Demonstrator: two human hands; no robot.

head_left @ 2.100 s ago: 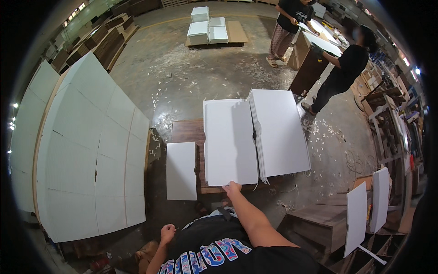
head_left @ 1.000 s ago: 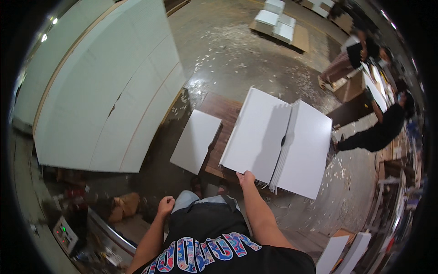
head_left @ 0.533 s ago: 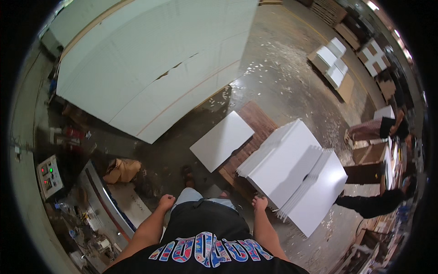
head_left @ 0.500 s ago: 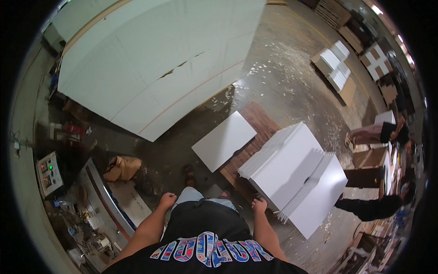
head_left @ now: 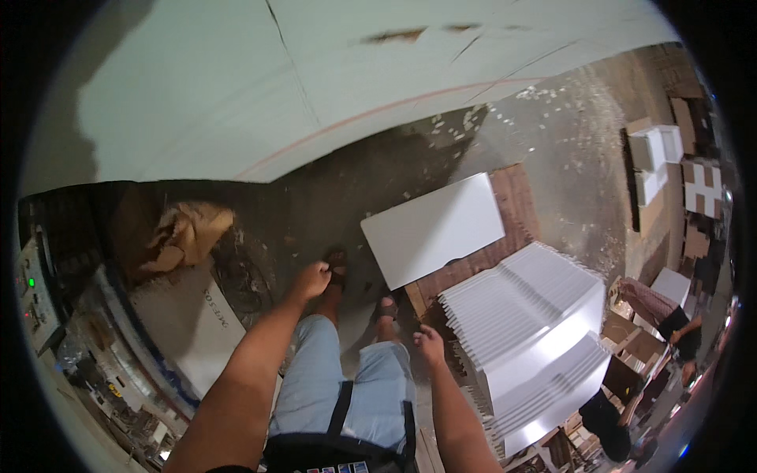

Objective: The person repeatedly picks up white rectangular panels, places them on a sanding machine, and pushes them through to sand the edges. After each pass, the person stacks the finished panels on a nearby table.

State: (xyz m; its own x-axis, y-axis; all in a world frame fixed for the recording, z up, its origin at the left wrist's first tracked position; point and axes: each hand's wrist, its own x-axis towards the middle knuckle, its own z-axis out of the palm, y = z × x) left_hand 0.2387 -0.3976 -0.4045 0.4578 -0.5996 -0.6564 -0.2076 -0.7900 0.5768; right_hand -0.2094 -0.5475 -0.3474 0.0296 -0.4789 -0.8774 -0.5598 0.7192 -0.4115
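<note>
My left hand hangs in front of my left thigh, its fingers curled in a loose fist with nothing visible in them. My right hand is curled too, close to the left edge of a tall stack of white panels but apart from it. Beyond that hand, a single white rectangular panel lies partly over a reddish-brown wooden board. A small dark notch shows on the panel's near edge. Neither hand touches a panel.
A huge pale-green slab with torn spots rises ahead. On the left are crumpled brown paper, a flat board and a control box with lit buttons. Two people work at far right. White scraps litter the floor.
I have stepped forward, and the view has turned toward the right and down. The pale slab looms closer. My left hand has swung forward; both hands stay curled.
</note>
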